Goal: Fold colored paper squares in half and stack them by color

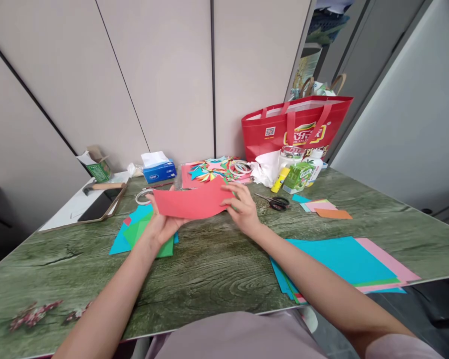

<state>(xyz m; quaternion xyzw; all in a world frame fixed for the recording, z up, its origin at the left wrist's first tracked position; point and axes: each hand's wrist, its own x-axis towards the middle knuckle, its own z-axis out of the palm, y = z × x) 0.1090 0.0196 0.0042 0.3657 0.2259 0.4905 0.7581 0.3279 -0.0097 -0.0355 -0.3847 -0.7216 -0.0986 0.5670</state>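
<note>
A red sheet of paper (190, 202) is held up above the table, bowed slightly along its length. My left hand (164, 224) grips its left end, thumb at the edge and fingers beneath. At the right end, my right hand (243, 207) pinches the sheet between thumb and fingers; a sliver of green shows at the top corner there. Below my left hand lie green sheets (166, 248) and blue sheets (118, 242). Under my right forearm rests a stack of blue paper (336, 259) with pink and green sheets.
Black scissors (279, 203), a yellow glue stick (280, 179) and small paper pieces (333, 213) lie to the right. Behind stand a red bag (262, 144), a blue tissue box (159, 172) and colourful folded paper shapes (213, 169). A hammer (103, 186) and phone (101, 204) are left.
</note>
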